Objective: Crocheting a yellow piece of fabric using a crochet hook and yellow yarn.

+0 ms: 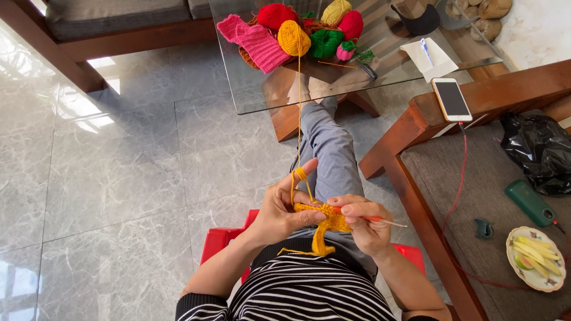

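Note:
My left hand (284, 209) pinches a small yellow crocheted piece (325, 224) over my lap, with the yellow strand wound round its raised forefinger. My right hand (364, 223) grips a crochet hook with an orange handle (373, 219), whose metal end sticks out to the right. The strand runs up to a yellow yarn ball (294, 38) on the glass table (250, 95).
Red, green, pink and yellow yarn balls and a pink knitted piece (256, 40) lie on the glass table. A phone (451, 99) with a red cable rests on a wooden armrest. A plate of sliced fruit (534, 257), a green object and a black bag lie on the right seat.

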